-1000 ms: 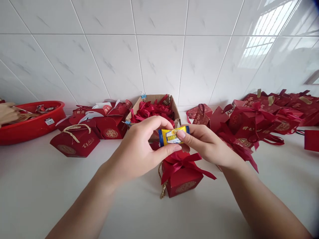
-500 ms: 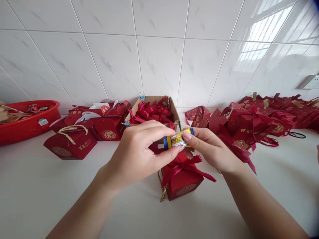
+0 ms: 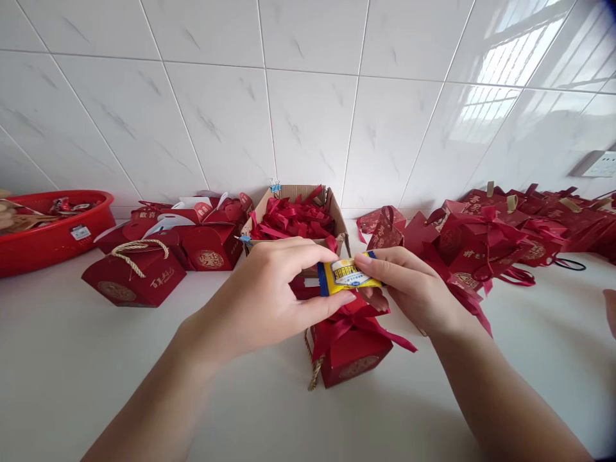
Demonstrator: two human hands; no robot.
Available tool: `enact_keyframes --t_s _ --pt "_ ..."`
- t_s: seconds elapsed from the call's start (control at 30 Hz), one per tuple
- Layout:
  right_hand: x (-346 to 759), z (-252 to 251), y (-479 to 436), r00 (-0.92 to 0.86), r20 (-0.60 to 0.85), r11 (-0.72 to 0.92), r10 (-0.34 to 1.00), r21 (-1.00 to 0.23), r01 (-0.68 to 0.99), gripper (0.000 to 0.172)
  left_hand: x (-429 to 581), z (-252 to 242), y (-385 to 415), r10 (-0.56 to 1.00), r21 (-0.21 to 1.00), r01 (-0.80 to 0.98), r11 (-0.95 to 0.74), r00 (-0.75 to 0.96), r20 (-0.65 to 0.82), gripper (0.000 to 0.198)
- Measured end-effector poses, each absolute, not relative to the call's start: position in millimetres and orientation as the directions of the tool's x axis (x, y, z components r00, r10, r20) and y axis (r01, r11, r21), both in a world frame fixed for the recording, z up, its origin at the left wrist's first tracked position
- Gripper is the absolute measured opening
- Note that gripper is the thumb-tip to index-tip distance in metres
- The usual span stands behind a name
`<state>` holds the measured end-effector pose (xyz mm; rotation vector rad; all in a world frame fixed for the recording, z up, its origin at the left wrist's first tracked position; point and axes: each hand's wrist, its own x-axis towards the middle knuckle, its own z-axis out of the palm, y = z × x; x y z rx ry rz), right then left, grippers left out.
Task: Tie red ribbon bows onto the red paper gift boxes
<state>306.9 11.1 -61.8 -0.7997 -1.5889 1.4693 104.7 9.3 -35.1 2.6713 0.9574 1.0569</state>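
Note:
A yellow and blue wrapped candy [image 3: 347, 274] is held up between both hands, its printed side facing me. My left hand [image 3: 269, 292] pinches its left part between thumb and fingers. At its right end, my right hand [image 3: 416, 292] grips it with the thumb on top. Just beneath them stands a small red gift box [image 3: 359, 360] on the white counter [image 3: 269, 410]. A dark red ribbon bow [image 3: 353, 326] is tied across its top, and a twisted rope handle [image 3: 315, 372] hangs at its left side. My hands partly cover the box's top.
A cardboard box [image 3: 344, 232] of red ribbons stands against the tiled wall. Red gift boxes [image 3: 137, 276] are at the left, with a red basin [image 3: 52, 240] beyond. More ribboned boxes [image 3: 486, 240] crowd the right. Part of another person's hand [image 3: 610, 311] shows at the right edge.
The candy has been turned between my fingers, so more of its printed face shows. The hand at the right edge has come further into view.

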Motion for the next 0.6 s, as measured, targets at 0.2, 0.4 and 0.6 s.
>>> enact_keyframes --t_s 0.2,0.4,0.6 --pt "305.8 -61.7 10.6 -0.480 0.083 0.029 0.873 -0.992 -0.120 0.042 102.1 -35.9 11.0 0.588 0.333 0.490 -0.806 0.589 0.555 0.025" --pt "306.3 -59.1 14.0 -0.545 0.012 -0.100 0.838 -0.979 -0.175 0.042 104.8 -35.4 12.2 0.554 0.284 0.485 -0.827 0.617 0.559 0.027" --pt "308.1 -55.9 12.4 -0.534 0.045 -0.037 0.844 -0.989 -0.142 0.041 105.3 -37.9 15.3 0.528 0.261 0.474 -0.841 0.616 0.584 0.030"
